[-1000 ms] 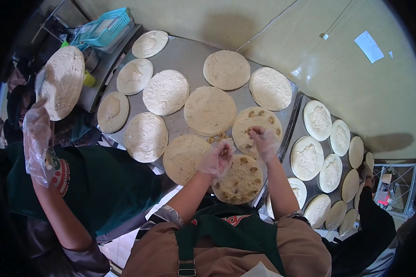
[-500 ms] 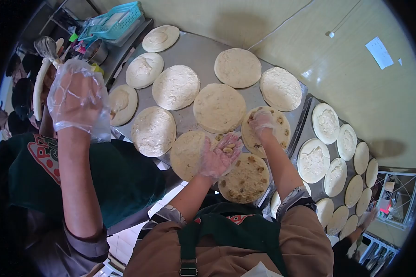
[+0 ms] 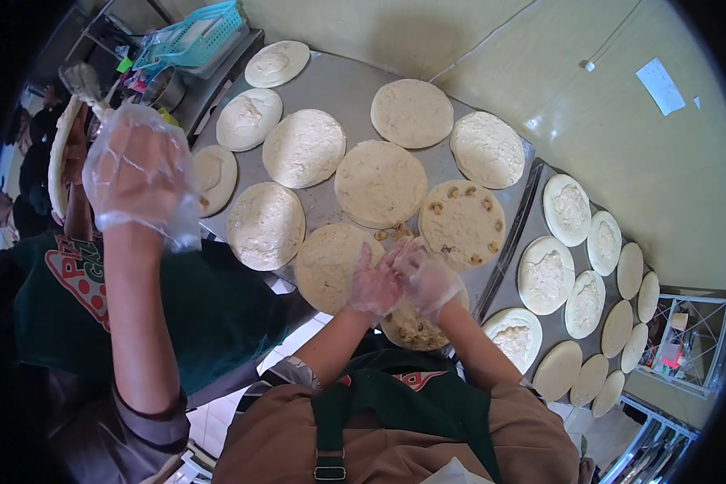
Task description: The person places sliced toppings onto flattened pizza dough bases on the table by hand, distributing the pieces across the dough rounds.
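Observation:
My left hand (image 3: 375, 284), in a clear plastic glove, is cupped palm up above the edge of a sauced dough round (image 3: 328, 270). It carries mushroom slices, now mostly covered by my other hand. My right hand (image 3: 429, 282), also gloved, meets the left palm with its fingers bunched together; what they pinch is hidden. Below it lies a dough round with brown toppings (image 3: 415, 329), partly covered. Beyond my right hand, another round (image 3: 462, 226) has mushroom slices around its rim. A few loose pieces (image 3: 395, 233) lie on the metal table near my fingertips.
Several spread dough rounds (image 3: 381, 184) cover the metal table (image 3: 343, 81). A second table with more rounds (image 3: 546, 276) stands at the right. At left, a co-worker's gloved hand (image 3: 141, 165) holds a utensil (image 3: 85, 85). A turquoise basket (image 3: 202, 36) sits at the back left.
My right hand has moved left and toward me, from the mushroom-rimmed round to my left palm. More mushroom slices are visible on that round now. My left hand has stayed nearly in place.

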`<control>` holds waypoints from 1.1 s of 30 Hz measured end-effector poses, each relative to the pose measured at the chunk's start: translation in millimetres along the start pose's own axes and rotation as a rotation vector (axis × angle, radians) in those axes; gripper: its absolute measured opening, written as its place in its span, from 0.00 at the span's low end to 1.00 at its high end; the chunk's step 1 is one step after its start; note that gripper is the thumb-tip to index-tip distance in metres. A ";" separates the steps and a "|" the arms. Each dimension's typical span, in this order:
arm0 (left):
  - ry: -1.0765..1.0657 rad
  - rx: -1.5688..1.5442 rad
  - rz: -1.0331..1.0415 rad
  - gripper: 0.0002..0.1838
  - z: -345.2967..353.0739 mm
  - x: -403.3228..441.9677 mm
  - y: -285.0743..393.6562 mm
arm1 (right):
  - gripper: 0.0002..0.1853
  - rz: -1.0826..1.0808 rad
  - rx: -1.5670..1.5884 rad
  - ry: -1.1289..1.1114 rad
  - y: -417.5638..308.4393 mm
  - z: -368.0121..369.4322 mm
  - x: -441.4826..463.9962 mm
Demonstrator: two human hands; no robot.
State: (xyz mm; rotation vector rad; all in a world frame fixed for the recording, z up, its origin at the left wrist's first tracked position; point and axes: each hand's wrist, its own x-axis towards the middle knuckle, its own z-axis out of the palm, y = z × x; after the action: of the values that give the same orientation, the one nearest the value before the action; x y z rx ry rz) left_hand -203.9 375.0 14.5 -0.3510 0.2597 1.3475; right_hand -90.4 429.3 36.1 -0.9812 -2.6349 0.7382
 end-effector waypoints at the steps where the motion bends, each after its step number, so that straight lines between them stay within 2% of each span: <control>1: 0.004 0.000 -0.005 0.37 -7.3 -5.2 -1.8 | 0.13 -0.094 -0.056 0.002 -5.7 4.7 -7.6; 2: 0.100 0.065 0.005 0.35 -20.0 -11.0 -3.4 | 0.14 -0.188 -0.113 0.004 -10.9 9.5 -15.2; 3: 0.195 0.130 0.015 0.32 -33.0 -17.3 -4.9 | 0.14 -0.183 -0.111 0.004 -14.1 18.3 -24.0; 5: 0.226 0.124 -0.004 0.29 -61.5 -31.8 -8.0 | 0.14 -0.158 0.023 -0.186 -16.8 43.2 -41.3; 8: 0.270 0.070 -0.032 0.22 -74.2 -51.1 -11.1 | 0.14 -0.161 0.094 -0.152 -21.9 67.9 -58.9; 12: 0.320 0.061 0.007 0.17 -70.6 -59.3 -13.4 | 0.09 -0.187 0.077 -0.067 -41.4 36.7 -48.9; 13: 0.320 0.061 0.010 0.17 -67.3 -59.1 -13.5 | 0.10 -0.148 0.201 -0.155 -44.2 23.9 -42.7; 15: 0.519 0.105 0.088 0.14 -61.1 -57.2 -13.6 | 0.12 -0.109 0.327 -0.245 -37.9 14.8 -34.9; 16: 0.520 0.103 0.090 0.14 -65.0 -59.0 -12.1 | 0.10 -0.087 0.245 -0.128 -29.3 13.7 -33.9; 17: 0.432 0.101 0.098 0.13 -71.5 -61.3 -9.4 | 0.09 -0.065 0.163 -0.013 -19.0 11.7 -31.8; 18: 0.343 0.098 0.106 0.13 -75.7 -63.9 -7.2 | 0.07 0.041 0.107 -0.034 -5.8 8.6 -25.0; 19: 0.342 0.097 0.109 0.13 -74.1 -66.3 -5.8 | 0.06 0.145 0.051 -0.055 9.9 6.1 -17.3; 21: 0.442 -0.097 0.100 0.13 -65.8 -71.3 -3.3 | 0.06 0.175 -0.028 0.032 50.0 16.5 -11.6; 22: 0.441 -0.098 0.102 0.13 -61.2 -73.7 -2.2 | 0.06 0.172 -0.027 0.032 57.7 20.4 -6.0; 25: 0.446 -0.130 0.098 0.14 -54.2 -78.6 -2.6 | 0.07 0.177 0.074 0.019 66.9 29.2 9.3; 27: 0.469 -0.154 0.110 0.15 -55.5 -80.6 -4.0 | 0.07 0.012 -0.184 -0.153 59.6 42.6 22.7; 30: 0.447 -0.054 0.118 0.16 -57.0 -82.7 -6.9 | 0.10 0.019 -0.304 -0.275 50.7 58.8 35.9; 33: 0.427 -0.058 0.124 0.16 -63.0 -83.9 -7.6 | 0.08 0.110 -0.296 -0.254 45.3 69.9 47.5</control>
State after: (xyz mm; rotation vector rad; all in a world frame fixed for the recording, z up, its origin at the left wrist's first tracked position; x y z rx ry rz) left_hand -212.7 273.2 -10.7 -0.6815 0.6056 1.3942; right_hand -127.8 463.9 -45.1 -1.1880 -2.9946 0.5353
